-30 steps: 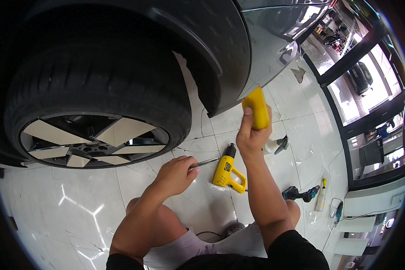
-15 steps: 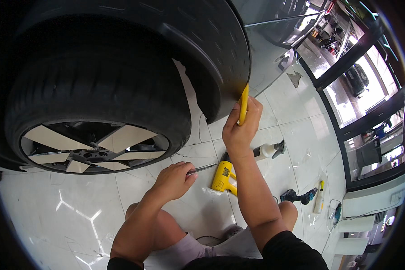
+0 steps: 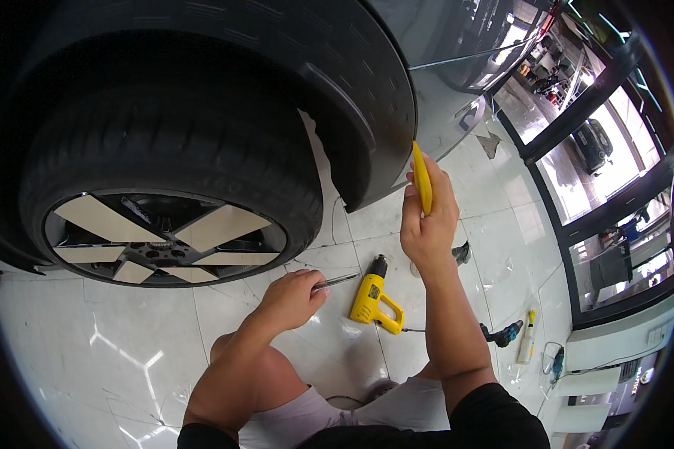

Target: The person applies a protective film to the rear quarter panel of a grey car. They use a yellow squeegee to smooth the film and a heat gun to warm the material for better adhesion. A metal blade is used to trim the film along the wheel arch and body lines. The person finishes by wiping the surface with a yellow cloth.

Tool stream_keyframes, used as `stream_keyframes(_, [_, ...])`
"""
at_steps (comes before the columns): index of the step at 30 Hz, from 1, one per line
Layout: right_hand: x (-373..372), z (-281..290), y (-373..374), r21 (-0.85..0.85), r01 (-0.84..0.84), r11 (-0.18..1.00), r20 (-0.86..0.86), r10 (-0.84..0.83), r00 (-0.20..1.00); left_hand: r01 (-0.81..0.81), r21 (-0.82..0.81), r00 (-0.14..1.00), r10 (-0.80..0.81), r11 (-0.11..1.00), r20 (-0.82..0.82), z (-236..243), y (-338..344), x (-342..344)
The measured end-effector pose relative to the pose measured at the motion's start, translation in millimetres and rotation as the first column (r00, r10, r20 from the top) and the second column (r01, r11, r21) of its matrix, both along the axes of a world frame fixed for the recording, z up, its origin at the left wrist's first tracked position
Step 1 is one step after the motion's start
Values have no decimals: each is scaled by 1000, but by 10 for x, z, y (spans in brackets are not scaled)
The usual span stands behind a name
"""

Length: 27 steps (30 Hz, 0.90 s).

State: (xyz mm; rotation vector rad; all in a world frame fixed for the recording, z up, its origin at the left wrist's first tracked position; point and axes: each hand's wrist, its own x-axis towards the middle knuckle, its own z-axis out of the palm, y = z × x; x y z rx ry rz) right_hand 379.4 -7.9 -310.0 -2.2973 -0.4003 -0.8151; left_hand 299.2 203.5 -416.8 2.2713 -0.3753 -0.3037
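Note:
My right hand (image 3: 434,228) is closed round a flat yellow squeegee (image 3: 422,179). The squeegee stands nearly upright, its upper tip by the rear edge of the dark wheel-arch trim (image 3: 386,112); whether it touches cannot be made out. In my left hand (image 3: 290,299), held low in front of the tyre, is a slim metallic pen-like tool (image 3: 337,281) pointing right. A yellow heat gun (image 3: 368,298) with a black nozzle lies on the floor between my forearms. The car's wheel (image 3: 161,251), with light-coloured spoke panels, fills the left side.
Behind my right forearm a spray bottle's dark head (image 3: 463,253) shows. Farther right on the tiled floor are a dark-and-blue tool (image 3: 508,334), a pale bottle with a yellow top (image 3: 528,343) and a corded tool (image 3: 558,361). Dark-framed glass doors (image 3: 577,217) stand along the right.
My right hand has moved right with the squeegee, away from the trim's lower corner. More of the heat gun and its cord shows. My left hand has barely moved.

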Motion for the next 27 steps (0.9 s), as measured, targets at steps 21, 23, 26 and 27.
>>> stream_keyframes(21, [135, -870, -119, 171, -4, 985, 93, -12, 996, 12, 3, 999, -12, 1000, -48, -10, 44, 23])
stream_keyframes(23, [141, -670, -92, 173, -49, 984, 105, 31, 994, 44, 63, 994, -37, 997, -106, 55, 30, 59])
stream_keyframes(26, [229, -611, -91, 128, -41, 991, 154, 21, 988, 10, -41, 997, -13, 999, -72, 34, -18, 81])
stream_keyframes(27, [250, -608, -95, 105, -23, 994, 175, 5, 985, 24, -18, 996, -25, 1000, -82, 36, -35, 93])
